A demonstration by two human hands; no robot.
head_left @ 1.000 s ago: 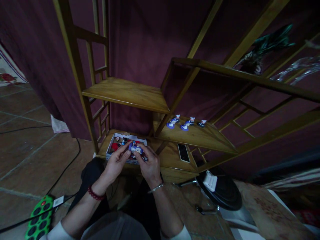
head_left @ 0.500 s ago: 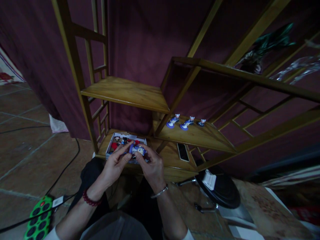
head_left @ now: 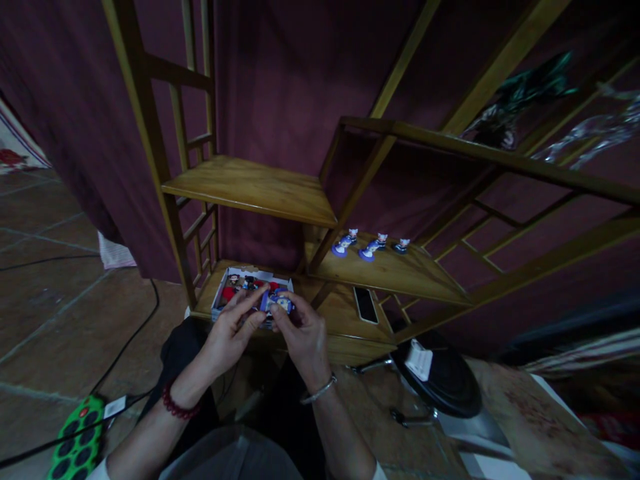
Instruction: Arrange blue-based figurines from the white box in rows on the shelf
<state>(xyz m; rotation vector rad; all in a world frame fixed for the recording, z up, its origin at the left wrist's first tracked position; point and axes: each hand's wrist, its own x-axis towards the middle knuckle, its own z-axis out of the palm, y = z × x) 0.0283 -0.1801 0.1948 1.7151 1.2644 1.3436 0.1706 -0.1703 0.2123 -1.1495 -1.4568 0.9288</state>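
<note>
Between both hands, over the front of an open box, is a small blue-and-white figurine with a purple base. My left hand has its fingers and thumb on the base side. My right hand pinches the figurine's other side. The box on the low shelf holds red and dark figurines, partly covered by my left fingers. On the raised shelf at the right, two purple-based figurines lean beside several small cat-eared ones.
A phone lies on the low shelf right of the box. Above is a wooden shelf with upright posts. A black round stool stands at the lower right. A green power strip and cables lie on the floor at the left.
The figurine has turned slightly in my fingers, and my left fingers have shifted a little on its base. The view has moved slightly; the figurines on the shelf stay in place.
</note>
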